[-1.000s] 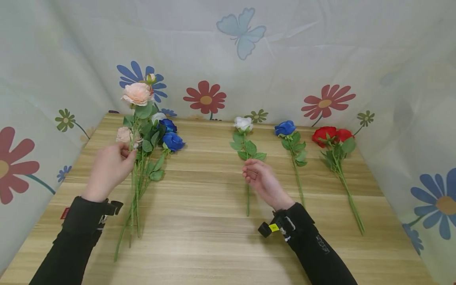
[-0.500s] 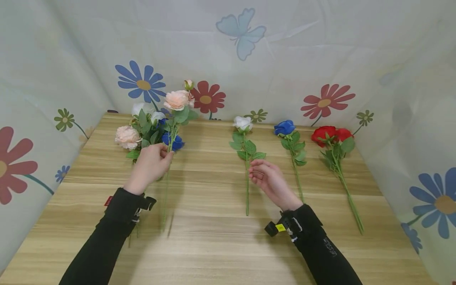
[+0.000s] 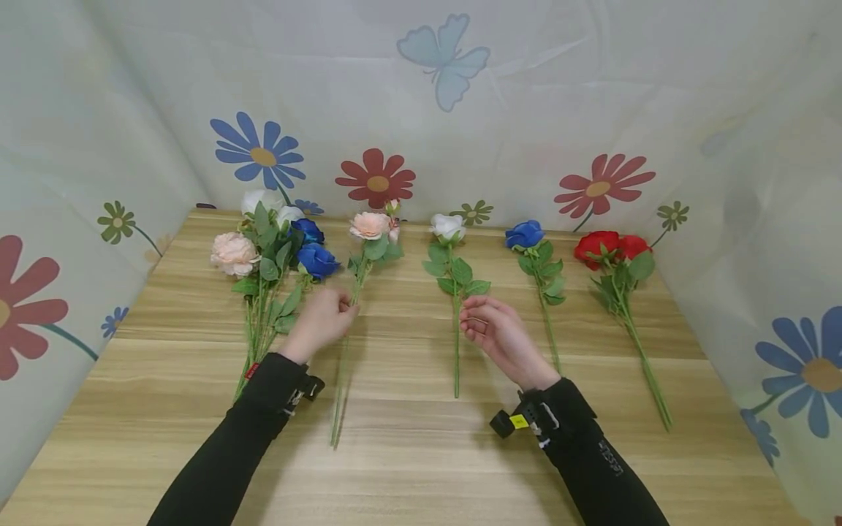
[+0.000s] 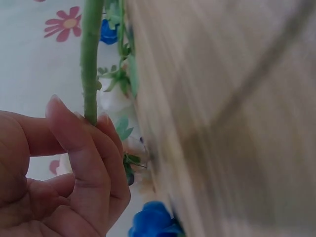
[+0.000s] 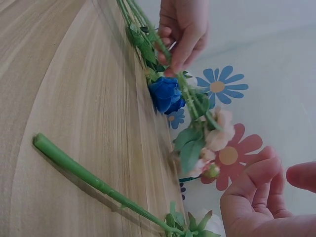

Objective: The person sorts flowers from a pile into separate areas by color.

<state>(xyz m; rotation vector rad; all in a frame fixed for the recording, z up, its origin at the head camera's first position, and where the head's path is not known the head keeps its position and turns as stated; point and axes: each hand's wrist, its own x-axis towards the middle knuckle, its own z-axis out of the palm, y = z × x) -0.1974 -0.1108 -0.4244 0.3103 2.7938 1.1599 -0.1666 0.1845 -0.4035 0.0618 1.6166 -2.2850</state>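
Observation:
My left hand [image 3: 322,321] pinches the green stem of a pale pink flower [image 3: 370,226] with a small bud. In the left wrist view that stem [image 4: 90,64] passes between thumb and fingertips. The bloom lies toward the back edge, right of the bunch. My right hand [image 3: 503,340] hovers beside the stem of a white rose [image 3: 448,228]. Its fingers [image 5: 261,185] are loosely bent and hold nothing. In the right wrist view, the white rose's stem [image 5: 98,183] rests on the table, apart from the hand.
A bunch at left has a pink flower [image 3: 234,253], white blooms [image 3: 261,201] and blue roses [image 3: 319,260]. Right of the white rose lie a blue rose [image 3: 525,234] and red roses [image 3: 598,250]. Behind the wooden table [image 3: 421,467] hangs a flower-printed cloth [image 3: 513,109].
My left hand has carried the pink flower rightward from the bunch and lowered it toward the table. My right hand has shifted slightly right.

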